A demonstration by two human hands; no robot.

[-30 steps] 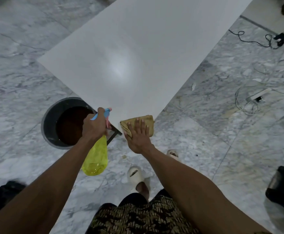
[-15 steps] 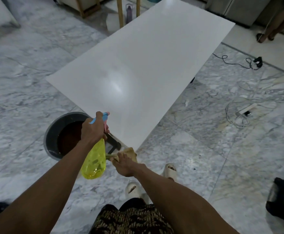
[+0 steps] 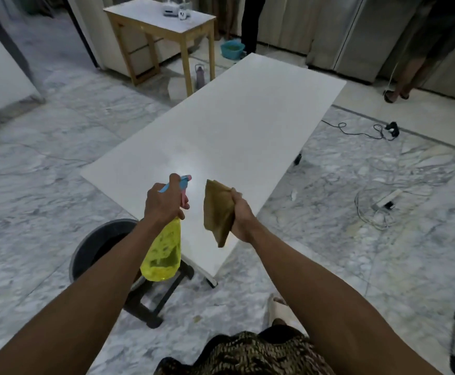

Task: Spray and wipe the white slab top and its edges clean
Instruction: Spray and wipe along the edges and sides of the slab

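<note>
The long white slab [image 3: 237, 125] lies on a low stand and runs away from me toward the upper right, with a bright glare spot near its close end. My left hand [image 3: 164, 203] grips a yellow spray bottle [image 3: 164, 250] by its pink and blue trigger head, nozzle aimed over the slab's near corner. My right hand [image 3: 241, 215] holds a folded tan cloth [image 3: 218, 212] upright in the air above the near end, apart from the surface.
A dark round bucket [image 3: 96, 247] sits on the marble floor left of the slab's near corner, beside the black stand foot [image 3: 150, 301]. Cables and a power strip [image 3: 383, 203] lie at right. A wooden table [image 3: 164, 31] and a standing person's legs [image 3: 407, 77] are behind.
The cloth left the slab's near corner edge and rose in my right hand above the top. Both hands lifted, and my view tilted up to take in the room.
</note>
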